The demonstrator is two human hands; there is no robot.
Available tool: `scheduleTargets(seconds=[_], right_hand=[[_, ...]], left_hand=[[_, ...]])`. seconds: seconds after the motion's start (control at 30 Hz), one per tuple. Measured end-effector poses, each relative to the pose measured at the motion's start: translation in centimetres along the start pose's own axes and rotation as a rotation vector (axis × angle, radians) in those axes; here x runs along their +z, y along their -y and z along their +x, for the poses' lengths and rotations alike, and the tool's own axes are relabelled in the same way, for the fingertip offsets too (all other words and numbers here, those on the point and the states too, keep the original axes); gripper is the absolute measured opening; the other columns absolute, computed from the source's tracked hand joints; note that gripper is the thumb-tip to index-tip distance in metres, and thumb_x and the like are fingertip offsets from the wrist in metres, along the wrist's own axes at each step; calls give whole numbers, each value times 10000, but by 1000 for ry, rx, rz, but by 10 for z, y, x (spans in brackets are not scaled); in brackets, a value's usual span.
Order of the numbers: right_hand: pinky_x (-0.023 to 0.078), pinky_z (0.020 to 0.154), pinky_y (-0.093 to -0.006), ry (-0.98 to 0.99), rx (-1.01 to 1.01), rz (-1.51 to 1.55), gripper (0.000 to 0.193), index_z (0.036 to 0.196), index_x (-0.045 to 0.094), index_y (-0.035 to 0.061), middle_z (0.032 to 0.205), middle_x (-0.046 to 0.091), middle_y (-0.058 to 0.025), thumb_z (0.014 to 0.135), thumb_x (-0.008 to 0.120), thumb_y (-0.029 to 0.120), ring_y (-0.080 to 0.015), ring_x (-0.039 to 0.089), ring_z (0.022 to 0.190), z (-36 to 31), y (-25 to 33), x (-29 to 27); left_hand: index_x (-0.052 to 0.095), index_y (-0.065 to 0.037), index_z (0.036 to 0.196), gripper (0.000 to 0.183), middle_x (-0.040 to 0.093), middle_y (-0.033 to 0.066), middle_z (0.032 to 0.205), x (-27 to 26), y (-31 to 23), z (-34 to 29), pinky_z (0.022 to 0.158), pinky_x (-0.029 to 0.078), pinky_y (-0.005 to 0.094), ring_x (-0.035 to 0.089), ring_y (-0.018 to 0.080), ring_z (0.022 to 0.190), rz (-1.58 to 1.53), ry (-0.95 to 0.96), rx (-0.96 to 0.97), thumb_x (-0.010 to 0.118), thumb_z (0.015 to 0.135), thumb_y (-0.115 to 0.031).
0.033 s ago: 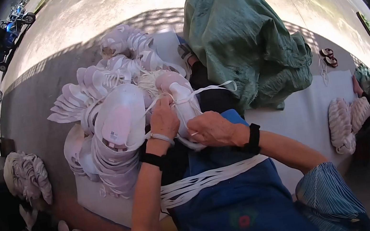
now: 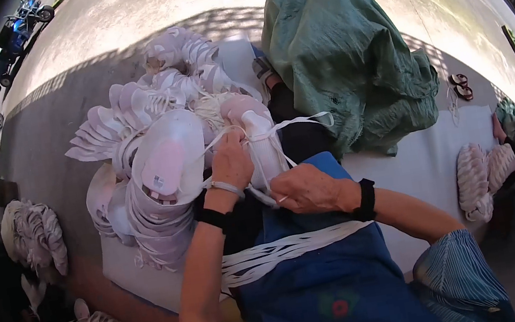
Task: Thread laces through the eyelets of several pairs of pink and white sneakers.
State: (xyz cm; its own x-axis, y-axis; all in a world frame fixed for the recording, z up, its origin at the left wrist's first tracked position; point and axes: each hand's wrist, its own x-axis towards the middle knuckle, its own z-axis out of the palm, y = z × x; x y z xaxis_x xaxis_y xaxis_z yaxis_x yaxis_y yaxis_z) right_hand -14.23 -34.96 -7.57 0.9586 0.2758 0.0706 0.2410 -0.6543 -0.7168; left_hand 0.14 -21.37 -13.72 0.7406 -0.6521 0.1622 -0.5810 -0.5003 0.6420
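Note:
A white shoe upper with a pinkish toe (image 2: 248, 112) lies in front of me, toe pointing away. A white shoelace (image 2: 301, 120) crosses it, one loop reaching right over my dark trouser leg. My left hand (image 2: 231, 160) is closed on the lace at the upper's left side. My right hand (image 2: 312, 187), its fingers curled shut, is by the lower right edge of the upper. A thin white tip shows at its fingers; I cannot tell what it is. Beside my left hand stands a bundle of nested pale shoe uppers (image 2: 169, 155).
White laces (image 2: 299, 252) lie across my blue apron (image 2: 320, 299). A big green sack (image 2: 349, 59) stands beyond on the right. More bundles of uppers lie at the left (image 2: 33, 233) and right (image 2: 475, 184). Sandals (image 2: 461, 87) rest on the ground at the far right.
My right hand has moved slightly right and down, away from the upper. My left hand has stayed at the lace. The whole view has shifted a little.

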Motion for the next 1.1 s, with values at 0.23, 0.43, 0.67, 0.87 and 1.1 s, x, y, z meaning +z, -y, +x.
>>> scheduleTargets(seconds=[0.23,0.43,0.67,0.87,1.1], right_hand=[[480,648,-440,93,37,52,171,813,567,37,771,560,-149,906,544,179,-349,587,752,-22,14,-17],[468,823,-327,-501,0,328,232,896,599,16,915,619,-121,964,511,220,-261,602,892,40,0,-33],[450,630,-240,-270,434,1137,355,805,553,42,722,515,-17,1008,429,306,-85,498,653,62,-8,-26],[175,412,-232,-246,618,1474,354,662,407,108,556,293,64,975,434,270,-48,202,459,46,-1,-36],[160,419,-231,-16,623,1421,362,643,423,108,550,301,61,971,456,257,-47,225,464,5,37,-59]], left_hand=[[552,0,1009,183,621,218,945,-16,-2,-6,798,492,430,610,399,893,-28,70,-48,543,864,-111],[549,27,1150,389,618,259,1076,-28,13,31,890,471,422,601,383,1011,-154,92,-254,564,874,-248],[420,55,1358,777,567,249,1256,-19,36,83,963,447,353,570,329,1155,-102,506,-561,619,844,-492],[560,41,1238,720,635,208,1139,-19,40,91,888,483,367,609,307,1072,83,314,-422,592,833,-554],[583,46,1176,682,626,194,1124,-44,28,101,780,533,417,625,287,1005,97,556,-186,601,816,-533]])
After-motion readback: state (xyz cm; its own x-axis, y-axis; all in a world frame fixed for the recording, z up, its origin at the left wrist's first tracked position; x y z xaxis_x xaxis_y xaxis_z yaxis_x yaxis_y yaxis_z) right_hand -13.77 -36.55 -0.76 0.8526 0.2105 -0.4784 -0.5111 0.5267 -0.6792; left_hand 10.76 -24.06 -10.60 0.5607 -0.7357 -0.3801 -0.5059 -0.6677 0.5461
